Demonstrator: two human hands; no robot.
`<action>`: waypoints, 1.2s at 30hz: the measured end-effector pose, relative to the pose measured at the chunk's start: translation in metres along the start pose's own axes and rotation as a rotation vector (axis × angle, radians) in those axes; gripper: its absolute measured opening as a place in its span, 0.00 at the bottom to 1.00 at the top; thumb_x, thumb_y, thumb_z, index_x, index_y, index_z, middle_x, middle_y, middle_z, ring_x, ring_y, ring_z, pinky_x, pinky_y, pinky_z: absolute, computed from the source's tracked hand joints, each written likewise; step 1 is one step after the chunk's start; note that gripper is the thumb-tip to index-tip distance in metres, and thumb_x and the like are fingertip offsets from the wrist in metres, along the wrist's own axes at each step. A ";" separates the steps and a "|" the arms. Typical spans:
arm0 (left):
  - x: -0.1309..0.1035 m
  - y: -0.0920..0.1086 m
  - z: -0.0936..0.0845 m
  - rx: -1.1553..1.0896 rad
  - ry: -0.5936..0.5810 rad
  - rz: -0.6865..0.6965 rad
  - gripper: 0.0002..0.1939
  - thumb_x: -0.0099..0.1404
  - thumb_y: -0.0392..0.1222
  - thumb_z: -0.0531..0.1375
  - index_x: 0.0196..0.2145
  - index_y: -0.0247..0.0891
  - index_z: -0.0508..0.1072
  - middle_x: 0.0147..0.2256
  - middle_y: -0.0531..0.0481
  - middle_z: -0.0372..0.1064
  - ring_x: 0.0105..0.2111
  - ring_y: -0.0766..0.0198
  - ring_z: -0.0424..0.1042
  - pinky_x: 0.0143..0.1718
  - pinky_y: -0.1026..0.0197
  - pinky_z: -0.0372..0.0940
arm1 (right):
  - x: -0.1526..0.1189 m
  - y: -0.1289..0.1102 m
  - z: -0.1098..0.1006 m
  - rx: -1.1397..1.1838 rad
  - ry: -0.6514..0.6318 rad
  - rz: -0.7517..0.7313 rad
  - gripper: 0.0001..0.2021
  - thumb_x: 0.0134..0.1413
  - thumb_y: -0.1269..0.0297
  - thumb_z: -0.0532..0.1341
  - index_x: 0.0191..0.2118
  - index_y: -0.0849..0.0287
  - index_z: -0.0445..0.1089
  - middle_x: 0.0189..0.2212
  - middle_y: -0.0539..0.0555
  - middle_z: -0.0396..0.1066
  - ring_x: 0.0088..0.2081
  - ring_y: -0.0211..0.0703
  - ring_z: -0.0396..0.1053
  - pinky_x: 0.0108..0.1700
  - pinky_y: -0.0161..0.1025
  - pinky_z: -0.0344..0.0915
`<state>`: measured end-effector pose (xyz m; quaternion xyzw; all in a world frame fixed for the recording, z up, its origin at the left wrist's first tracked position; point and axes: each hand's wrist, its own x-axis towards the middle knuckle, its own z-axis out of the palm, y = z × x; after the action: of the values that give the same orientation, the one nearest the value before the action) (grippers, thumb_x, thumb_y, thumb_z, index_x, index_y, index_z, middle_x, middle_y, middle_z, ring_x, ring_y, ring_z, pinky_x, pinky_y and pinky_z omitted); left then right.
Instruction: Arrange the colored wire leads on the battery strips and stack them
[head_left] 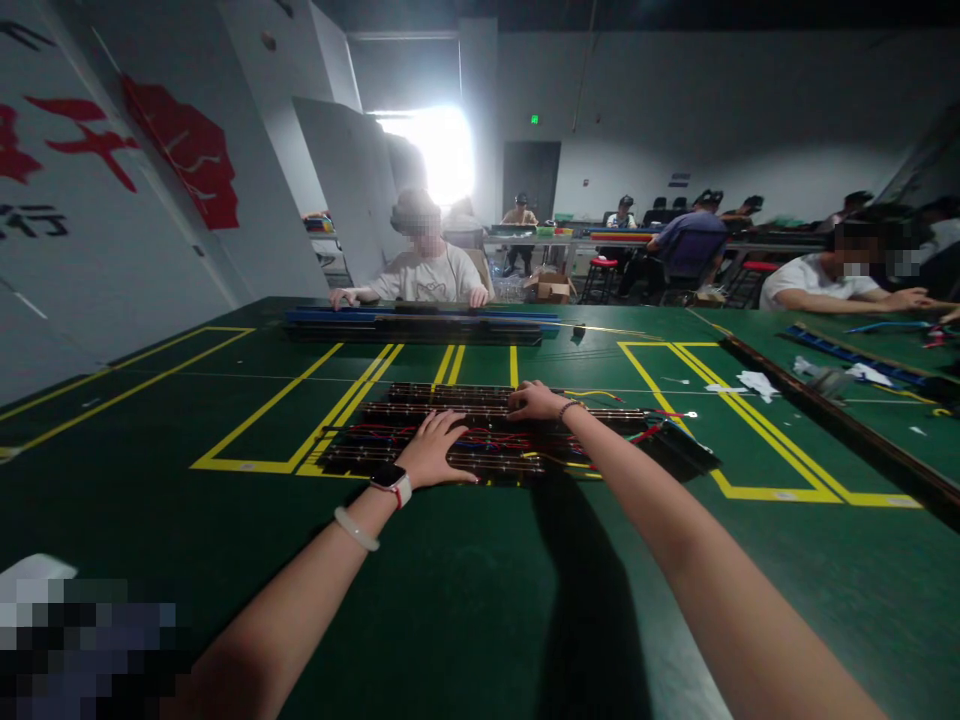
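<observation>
A flat black wired panel assembly (480, 411) lies on the green table, with rows of strips and red, blue and yellow wires. My left hand (437, 450) rests on its left-middle part with the fingers spread. Farther right, my right hand (537, 401) is at the upper strips, its fingers bent and pressed together; whatever they hold is too small to make out. Red leads and a dark flap (686, 447) extend from the assembly's right end.
Across the green table (465, 580), a person sits with both hands at long blue and black bars (420, 325). A long dark bar (840, 425) and white scraps (759, 385) lie at the right, near another person. Yellow tape lines mark the tabletop.
</observation>
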<state>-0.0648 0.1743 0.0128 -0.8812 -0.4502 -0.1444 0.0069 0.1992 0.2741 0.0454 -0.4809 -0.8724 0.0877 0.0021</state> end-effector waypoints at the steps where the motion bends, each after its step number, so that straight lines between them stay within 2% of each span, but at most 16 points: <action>1: -0.001 0.001 0.000 -0.009 0.012 0.015 0.48 0.44 0.74 0.56 0.55 0.38 0.64 0.60 0.41 0.53 0.61 0.47 0.48 0.63 0.44 0.38 | -0.003 -0.001 0.000 0.002 -0.001 0.008 0.21 0.49 0.42 0.59 0.44 0.48 0.73 0.46 0.57 0.63 0.48 0.55 0.58 0.50 0.46 0.55; 7: -0.004 0.020 -0.002 -0.052 0.020 0.113 0.47 0.44 0.74 0.57 0.55 0.39 0.64 0.60 0.43 0.53 0.62 0.48 0.47 0.64 0.45 0.38 | -0.041 0.003 0.007 0.027 0.002 0.064 0.21 0.49 0.43 0.59 0.44 0.51 0.72 0.46 0.58 0.64 0.48 0.55 0.58 0.51 0.47 0.55; 13: 0.011 0.060 0.005 -0.102 0.009 0.273 0.49 0.43 0.75 0.56 0.54 0.36 0.65 0.59 0.41 0.56 0.62 0.49 0.47 0.65 0.45 0.34 | -0.114 0.027 0.009 0.068 -0.012 0.128 0.20 0.48 0.43 0.59 0.38 0.53 0.73 0.45 0.57 0.66 0.46 0.52 0.61 0.50 0.46 0.57; 22: 0.060 0.137 0.035 -0.175 0.076 0.546 0.49 0.43 0.74 0.57 0.54 0.35 0.66 0.60 0.41 0.53 0.63 0.49 0.44 0.65 0.46 0.30 | -0.239 0.067 0.018 0.153 0.047 0.329 0.21 0.49 0.42 0.56 0.37 0.55 0.72 0.45 0.58 0.65 0.45 0.49 0.63 0.48 0.44 0.59; 30: 0.114 0.205 0.052 -0.111 0.076 0.769 0.45 0.46 0.72 0.57 0.53 0.36 0.67 0.61 0.40 0.51 0.63 0.48 0.44 0.63 0.44 0.27 | -0.326 0.105 0.024 0.123 0.078 0.568 0.20 0.48 0.42 0.56 0.34 0.54 0.72 0.40 0.56 0.68 0.41 0.48 0.66 0.43 0.42 0.62; 33: 0.134 0.232 0.056 -0.050 0.055 0.789 0.44 0.48 0.71 0.57 0.55 0.38 0.66 0.61 0.41 0.51 0.63 0.46 0.43 0.62 0.41 0.24 | -0.355 0.118 0.024 0.107 0.101 0.659 0.20 0.48 0.42 0.55 0.33 0.53 0.72 0.40 0.55 0.69 0.40 0.49 0.67 0.41 0.42 0.63; 36: 0.145 0.260 0.061 0.007 0.056 0.742 0.45 0.47 0.71 0.57 0.56 0.40 0.64 0.62 0.41 0.49 0.64 0.45 0.39 0.61 0.38 0.21 | -0.383 0.129 0.025 0.088 0.129 0.770 0.21 0.48 0.41 0.55 0.33 0.52 0.72 0.42 0.54 0.70 0.41 0.50 0.68 0.41 0.44 0.64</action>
<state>0.2377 0.1429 0.0230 -0.9801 -0.1003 -0.1544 0.0742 0.5106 0.0162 0.0321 -0.7771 -0.6215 0.0890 0.0443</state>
